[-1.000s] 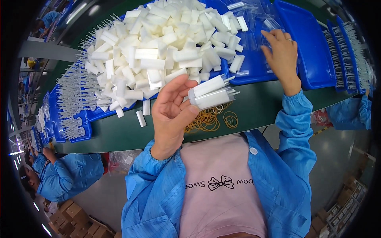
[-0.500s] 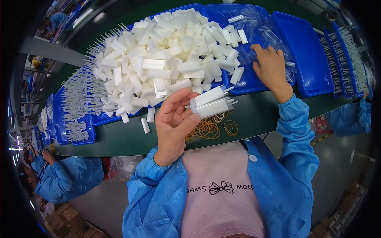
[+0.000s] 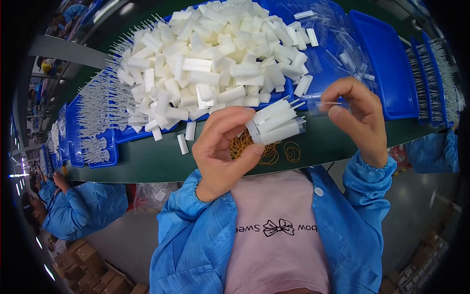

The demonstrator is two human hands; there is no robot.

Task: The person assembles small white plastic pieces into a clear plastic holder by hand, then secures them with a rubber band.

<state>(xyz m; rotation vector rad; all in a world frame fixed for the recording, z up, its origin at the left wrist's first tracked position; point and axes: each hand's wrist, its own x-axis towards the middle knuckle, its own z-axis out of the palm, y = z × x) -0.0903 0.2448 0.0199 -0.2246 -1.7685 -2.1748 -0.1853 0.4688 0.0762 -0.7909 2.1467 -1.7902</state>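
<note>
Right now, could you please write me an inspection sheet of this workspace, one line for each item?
Surface: dark green table, partly covered by blue trays.
Job's things: bundle of white tubes in the left hand; small clear sleeve pinched by the right hand.
Clutter: big heap of white foam pieces; two loose ones on the table; tan rubber bands; clear sleeves in a tray; rows of thin white sticks.
Grippers: both hands raised over the table edge.
Cables: nothing seen.
Surroundings: another person in a blue coat at lower left; brown cartons on the floor.
</note>
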